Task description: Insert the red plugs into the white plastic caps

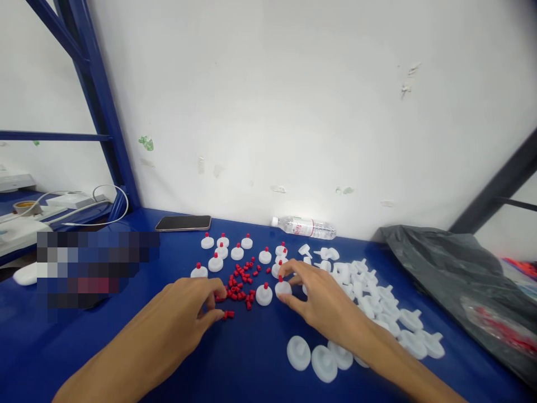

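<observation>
Now 1 red-tipped white piece [283,289] is pinched by the right hand [315,291], the left hand [184,305] held loosely parted at red caps [238,293].

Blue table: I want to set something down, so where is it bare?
The blue table is bare between the left forearm and the near white discs; also a strip between the phone and the bottle. Crowded: the middle, with red caps and red-topped white pieces; right, with heaped white parts.
</observation>
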### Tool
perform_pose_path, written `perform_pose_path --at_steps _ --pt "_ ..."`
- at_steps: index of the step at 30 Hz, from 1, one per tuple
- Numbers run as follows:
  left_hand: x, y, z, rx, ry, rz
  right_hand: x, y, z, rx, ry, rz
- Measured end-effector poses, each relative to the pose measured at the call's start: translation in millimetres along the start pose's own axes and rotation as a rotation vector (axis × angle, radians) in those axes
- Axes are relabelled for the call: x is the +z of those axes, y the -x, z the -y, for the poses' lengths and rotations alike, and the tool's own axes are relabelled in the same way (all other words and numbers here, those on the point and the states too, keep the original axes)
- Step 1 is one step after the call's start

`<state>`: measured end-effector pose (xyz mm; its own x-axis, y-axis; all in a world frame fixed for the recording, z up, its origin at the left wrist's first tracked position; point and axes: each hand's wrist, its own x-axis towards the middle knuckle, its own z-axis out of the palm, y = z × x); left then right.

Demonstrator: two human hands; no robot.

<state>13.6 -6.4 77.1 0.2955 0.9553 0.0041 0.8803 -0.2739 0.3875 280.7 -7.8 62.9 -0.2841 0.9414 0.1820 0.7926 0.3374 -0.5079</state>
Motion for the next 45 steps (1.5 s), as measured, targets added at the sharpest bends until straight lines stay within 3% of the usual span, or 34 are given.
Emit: perform_pose_path --at_steps 3,5,7,9,12,14,19,23,26,28,36,45 --pt "7.9 -1 -4 -0.026 -0.066 0.042 1 0 1 -0.044 0.054 -0.032" --pt "13.7 -1 -6 -0.009 -0.065 0.048 -7 0 7 -0.065 0.057 -0.101" --pt "19.3 -2 -5 0.01 -0.048 0.043 -22 1 14 -0.048 -0.012 -0.089" --pt "23.4 -4 -3 0.031 -0.039 0.043 -37 4 17 0.0 -0.121 0.095" --pt "25.1 -5 0 0.019 -0.05 0.06 -51 11 16 0.026 -0.215 0.492" --pt "24.6 -5 3 0.006 -0.066 0.058 -50 13 13 -0.014 -0.226 0.6" --pt "19.8 -4 8 0.039 -0.071 0.023 -37 11 16 -0.149 -0.206 0.467" --pt "9.2 -5 -3 0.048 0.013 -0.035 -34 8 21 -0.136 -0.312 0.299" --pt "1.4 -4 -16 0.098 0.145 -0.132 -29 10 26 -0.093 -0.515 0.319" --pt "-1.8 -1 -23 0.145 0.26 -0.166 -25 12 29 -0.101 -0.518 0.316" --pt "-1.7 9 -37 0.168 0.635 -0.036 -12 16 36 -0.126 -0.31 0.193" --pt "-1.2 9 -43 0.154 0.676 0.048 -1 12 33 -0.158 -0.483 0.134"
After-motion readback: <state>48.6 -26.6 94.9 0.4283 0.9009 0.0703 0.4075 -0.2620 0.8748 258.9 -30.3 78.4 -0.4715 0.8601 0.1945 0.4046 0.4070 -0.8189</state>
